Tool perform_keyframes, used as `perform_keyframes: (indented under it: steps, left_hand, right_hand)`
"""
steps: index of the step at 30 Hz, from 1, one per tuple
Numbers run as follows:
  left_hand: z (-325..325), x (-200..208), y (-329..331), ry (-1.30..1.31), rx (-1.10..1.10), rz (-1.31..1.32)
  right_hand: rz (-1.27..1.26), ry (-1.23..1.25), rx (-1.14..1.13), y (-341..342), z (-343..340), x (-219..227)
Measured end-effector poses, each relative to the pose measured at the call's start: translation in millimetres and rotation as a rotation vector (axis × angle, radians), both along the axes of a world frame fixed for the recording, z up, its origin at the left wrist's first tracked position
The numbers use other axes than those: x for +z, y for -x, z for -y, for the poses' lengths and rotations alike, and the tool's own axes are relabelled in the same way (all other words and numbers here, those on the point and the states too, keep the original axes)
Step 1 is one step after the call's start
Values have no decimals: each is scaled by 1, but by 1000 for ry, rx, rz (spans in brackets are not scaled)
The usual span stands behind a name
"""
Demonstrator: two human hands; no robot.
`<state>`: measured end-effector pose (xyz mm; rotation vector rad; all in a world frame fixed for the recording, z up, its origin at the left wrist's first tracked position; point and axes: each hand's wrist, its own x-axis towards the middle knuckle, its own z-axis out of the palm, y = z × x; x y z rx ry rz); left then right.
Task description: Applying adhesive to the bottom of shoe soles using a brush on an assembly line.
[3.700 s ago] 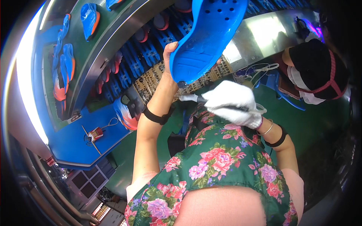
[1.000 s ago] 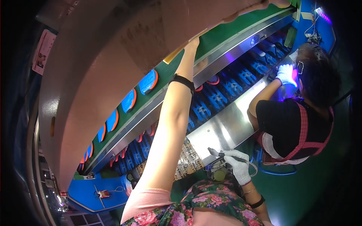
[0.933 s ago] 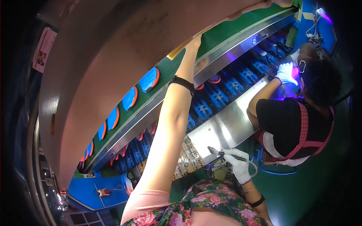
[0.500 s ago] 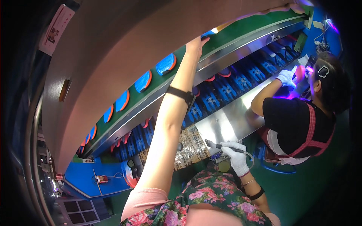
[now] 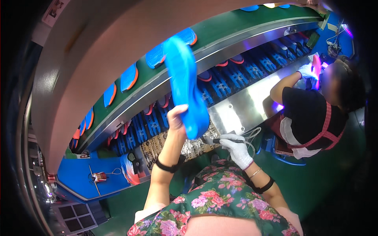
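Observation:
My bare left hand (image 5: pixel 176 118) grips a blue insole (image 5: pixel 184 78) by its heel end. The insole is raised before me with its toe end pointing up and away, slightly blurred. On my right hand (image 5: pixel 236 150) is a white glove, and its fingers are closed around a slim, dark pen-shaped tool (image 5: pixel 219 141) with a pale cable. The tool's broad tip points left, just right of the insole's heel and apart from it. Below both hands is a work surface covered in cardboard and clear tape (image 5: pixel 157 148).
A green conveyor belt (image 5: pixel 220 37) curves across the far side, bearing several blue insoles with orange edges (image 5: pixel 129 77). Beneath it a rack (image 5: pixel 236 78) holds blue and pink pieces. A co-worker (image 5: pixel 307 114) at right handles a pink piece under violet light. A metal tabletop (image 5: pixel 232 114) lies between us.
My left hand has come back from the far belt, bringing a blue insole close to me. My right hand has moved slightly left and up with the tool. Insoles on the belt have shifted.

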<state>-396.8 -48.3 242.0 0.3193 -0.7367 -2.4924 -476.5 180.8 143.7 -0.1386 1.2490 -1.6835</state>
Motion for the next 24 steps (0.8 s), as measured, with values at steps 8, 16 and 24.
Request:
perform_keyframes:
  steps: [8, 16, 24]
  left_hand:
    - [-25, -55, -167, 75, 136, 327]
    - [-74, -142, -198, -306, 16, -43]
    - [-72, -96, -163, -358, 236, 99]
  right_hand:
    - [180, 155, -66, -21, 35, -3]
    - [-90, 268, 141, -78, 80, 71]
    - [-763, 265, 166, -95, 97, 87]
